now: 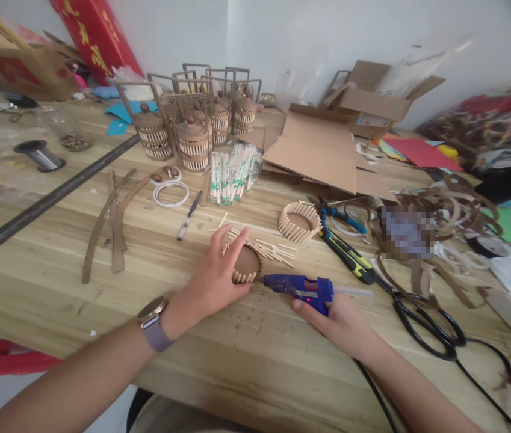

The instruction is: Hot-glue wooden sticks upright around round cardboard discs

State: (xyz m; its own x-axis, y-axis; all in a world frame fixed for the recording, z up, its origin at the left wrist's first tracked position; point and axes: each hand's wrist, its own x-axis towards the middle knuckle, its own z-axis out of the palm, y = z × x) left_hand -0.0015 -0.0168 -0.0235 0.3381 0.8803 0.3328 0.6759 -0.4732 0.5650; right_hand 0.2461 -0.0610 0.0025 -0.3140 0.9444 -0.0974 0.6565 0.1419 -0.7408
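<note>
My left hand (212,273), with a watch on the wrist, curves round the left side of a small round cardboard base (248,261). Its thumb lies at the near edge and its fingers reach over the far side, hiding part of the rim. Short wooden sticks stand along the base's near edge. My right hand (345,322) grips a blue hot glue gun (300,288) by its handle, with a clear glue stick out of the back. The gun's nozzle points left, close to the base's right edge. Loose cut sticks (275,251) lie just behind the base.
A stick-ringed base (299,221) stands behind, near pliers (343,218) and a yellow-black utility knife (348,252). Scissors (431,328) and brown strips (449,210) lie right. Several small lidded baskets (193,147), packaged sticks (235,174) and flattened cardboard (313,147) are at the back.
</note>
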